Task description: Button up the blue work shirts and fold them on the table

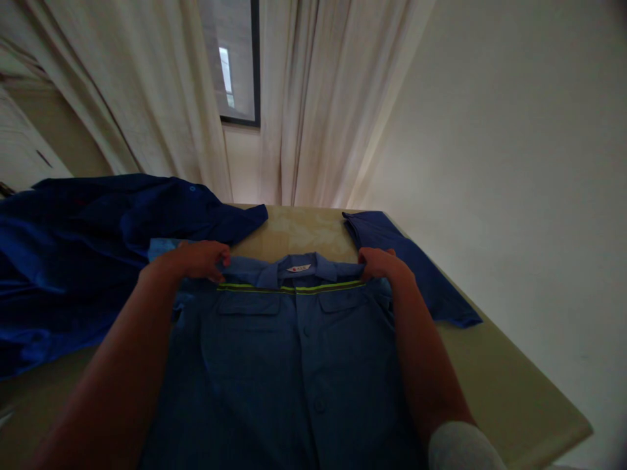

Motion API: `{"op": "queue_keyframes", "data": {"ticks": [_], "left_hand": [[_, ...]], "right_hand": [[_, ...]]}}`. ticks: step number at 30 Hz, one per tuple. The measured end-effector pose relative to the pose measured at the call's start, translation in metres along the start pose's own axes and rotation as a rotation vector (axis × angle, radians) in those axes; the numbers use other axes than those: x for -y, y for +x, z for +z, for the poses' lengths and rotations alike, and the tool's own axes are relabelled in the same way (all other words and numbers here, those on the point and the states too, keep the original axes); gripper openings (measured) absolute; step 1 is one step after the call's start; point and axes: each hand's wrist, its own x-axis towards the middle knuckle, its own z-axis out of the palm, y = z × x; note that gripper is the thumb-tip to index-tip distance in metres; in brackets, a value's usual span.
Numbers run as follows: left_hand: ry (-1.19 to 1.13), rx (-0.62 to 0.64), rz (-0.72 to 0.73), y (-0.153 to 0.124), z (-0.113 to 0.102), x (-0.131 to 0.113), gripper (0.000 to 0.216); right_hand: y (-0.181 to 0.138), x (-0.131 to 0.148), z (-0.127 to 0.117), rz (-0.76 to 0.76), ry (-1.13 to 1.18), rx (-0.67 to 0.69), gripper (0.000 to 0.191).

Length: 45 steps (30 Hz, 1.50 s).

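A blue-grey button-up work shirt (255,372) lies front side up on the table, its collar (318,266) at the far end. A yellow-green stripe crosses its chest above two flap pockets, and a white label shows inside the neck. My left hand (202,259) is closed on the shirt's shoulder left of the collar, with fingers curled over the cloth. At the opposite shoulder, my right hand (379,262) pinches the fabric, its fingertips partly hidden. Both forearms cover the sleeves in part, and the shirt's lower end runs out of view.
A rumpled dark blue garment (98,254) spreads over the left side of the table (509,385). On the right, a folded navy garment (411,264) lies near the table edge beside the white wall (514,163). Pale curtains (328,98) hang beyond the far edge.
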Motion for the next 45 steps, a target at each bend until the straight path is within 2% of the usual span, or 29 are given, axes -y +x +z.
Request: {"op": "queue_keyframes", "data": {"ticks": [2,4,6,8,10,12,13,14,15,18,19,20,22,24,25,27,29,31,34,37,41,45], "left_hand": [[0.060,0.056,0.051,0.003,0.002,-0.023,0.057],[0.060,0.046,0.081,0.009,0.010,-0.045,0.067],[-0.003,0.067,0.116,0.018,0.022,-0.062,0.059],[-0.093,0.083,0.186,0.027,0.033,-0.071,0.043],[-0.169,-0.037,0.226,0.033,0.038,-0.074,0.032],[-0.226,-0.265,0.216,0.034,0.034,-0.075,0.029],[-0.258,-0.333,0.216,0.032,0.030,-0.074,0.030],[-0.293,-0.326,0.229,0.028,0.024,-0.072,0.031],[-0.328,-0.241,0.256,0.024,0.018,-0.069,0.034],[-0.380,0.176,0.319,0.014,0.007,-0.060,0.046],[-0.374,0.238,0.315,0.014,0.006,-0.057,0.047],[-0.352,0.236,0.296,0.015,0.008,-0.054,0.047],[-0.249,0.125,0.216,0.021,0.014,-0.050,0.043],[-0.097,0.023,0.130,0.027,0.021,-0.045,0.041],[-0.027,-0.006,0.093,0.028,0.022,-0.041,0.041],[0.066,-0.057,0.021,0.023,0.022,-0.028,0.043],[0.113,-0.140,-0.084,0.008,0.018,-0.008,0.046],[0.147,-0.227,-0.237,-0.016,0.016,0.017,0.051],[0.175,-0.315,-0.454,-0.055,0.017,0.054,0.065],[0.163,-0.385,-0.508,-0.080,0.021,0.077,0.075],[-0.054,-0.406,-0.468,-0.088,0.017,0.080,0.053],[-0.281,-0.418,-0.481,-0.088,-0.003,0.057,0.044]], "right_hand": [[-0.001,0.010,-0.002,-0.087,0.095,-0.016,0.057],[0.001,0.023,-0.001,-0.203,0.225,-0.026,0.064],[0.005,0.039,0.003,-0.295,0.306,-0.007,0.062],[0.011,0.053,0.009,-0.344,0.304,-0.008,0.049],[0.015,0.061,0.012,-0.338,0.273,-0.117,0.035],[0.015,0.062,0.009,-0.315,0.288,-0.284,0.029],[0.012,0.059,0.006,-0.322,0.310,-0.327,0.028],[0.009,0.054,0.001,-0.348,0.335,-0.312,0.029],[0.003,0.047,-0.004,-0.386,0.361,-0.233,0.033],[-0.013,0.033,-0.020,-0.461,0.431,0.074,0.055],[-0.017,0.033,-0.023,-0.450,0.451,0.092,0.060],[-0.020,0.038,-0.024,-0.428,0.469,0.047,0.061],[-0.022,0.062,-0.016,-0.413,0.471,-0.133,0.059],[-0.020,0.096,0.004,-0.482,0.419,-0.272,0.064],[-0.019,0.115,0.018,-0.537,0.376,-0.301,0.070],[-0.015,0.146,0.049,-0.654,0.287,-0.272,0.083],[-0.013,0.165,0.075,-0.682,0.238,-0.272,0.086],[-0.013,0.173,0.089,-0.680,0.220,-0.276,0.087],[-0.018,0.178,0.089,-0.644,0.231,-0.314,0.086],[-0.027,0.188,0.086,-0.703,0.251,-0.382,0.080],[-0.035,0.200,0.092,-0.853,0.237,-0.330,0.082],[-0.036,0.199,0.098,-0.861,0.258,-0.332,0.078]]}}
